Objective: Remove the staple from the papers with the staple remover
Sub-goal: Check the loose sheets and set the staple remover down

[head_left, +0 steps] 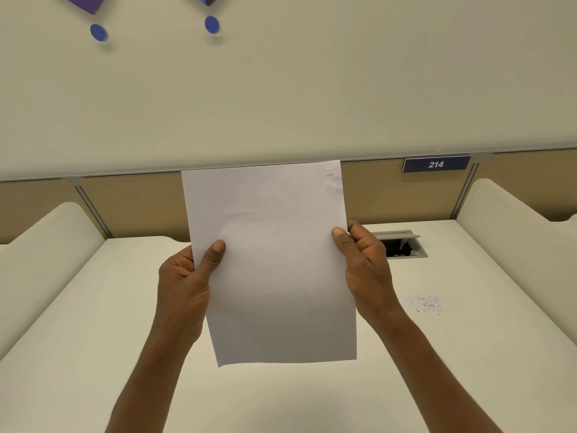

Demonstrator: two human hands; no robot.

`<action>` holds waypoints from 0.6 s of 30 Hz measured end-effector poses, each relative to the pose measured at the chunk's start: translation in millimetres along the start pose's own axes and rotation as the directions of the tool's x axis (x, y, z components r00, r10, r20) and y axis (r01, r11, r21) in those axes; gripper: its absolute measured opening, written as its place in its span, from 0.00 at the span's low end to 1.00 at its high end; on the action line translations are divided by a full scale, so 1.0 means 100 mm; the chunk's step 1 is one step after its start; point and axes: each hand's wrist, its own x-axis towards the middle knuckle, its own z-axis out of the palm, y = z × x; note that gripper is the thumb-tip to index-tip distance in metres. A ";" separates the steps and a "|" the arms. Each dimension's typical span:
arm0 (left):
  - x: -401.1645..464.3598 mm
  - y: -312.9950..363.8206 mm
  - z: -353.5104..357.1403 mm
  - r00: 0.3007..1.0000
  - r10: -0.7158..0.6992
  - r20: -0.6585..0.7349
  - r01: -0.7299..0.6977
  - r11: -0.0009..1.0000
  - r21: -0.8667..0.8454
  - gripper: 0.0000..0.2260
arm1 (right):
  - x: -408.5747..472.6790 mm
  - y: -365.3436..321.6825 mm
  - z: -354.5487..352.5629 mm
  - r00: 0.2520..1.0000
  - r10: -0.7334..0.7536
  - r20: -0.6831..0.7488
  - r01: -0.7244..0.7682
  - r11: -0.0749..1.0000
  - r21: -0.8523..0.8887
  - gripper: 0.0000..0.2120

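Observation:
White papers (274,264) are held upright in the air above the desk, blank side toward me. A small staple (329,174) shows near their top right corner. My left hand (184,276) grips the left edge, thumb on the front of the sheet. My right hand (363,264) grips the right edge the same way, thumb on the front. No staple remover is in view.
The white desk (93,354) has curved side dividers (40,245) on both sides. An open grey cable box (402,245) is set into the desk at the back right. A small patch of tiny scraps (424,303) lies right of my right wrist. A sign reading 214 (436,164) hangs on the back panel.

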 end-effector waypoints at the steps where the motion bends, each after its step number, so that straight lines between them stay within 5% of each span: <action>1: 0.00 -0.01 0.00 1.000 0.003 0.000 -0.003 1.000 0.004 0.08 | 0.00 0.00 0.00 1.000 0.000 0.000 0.000 1.000 -0.003 0.09; 13: 0.04 -0.15 0.03 0.999 -0.043 0.028 0.043 0.999 0.000 0.09 | 0.06 0.13 -0.04 1.000 -0.003 -0.009 0.003 0.998 -0.070 0.10; 18: 0.03 -0.34 0.16 0.996 -0.086 0.037 0.084 0.996 0.042 0.10 | 0.15 0.38 -0.12 0.999 0.036 -0.033 -0.047 0.907 -0.418 0.19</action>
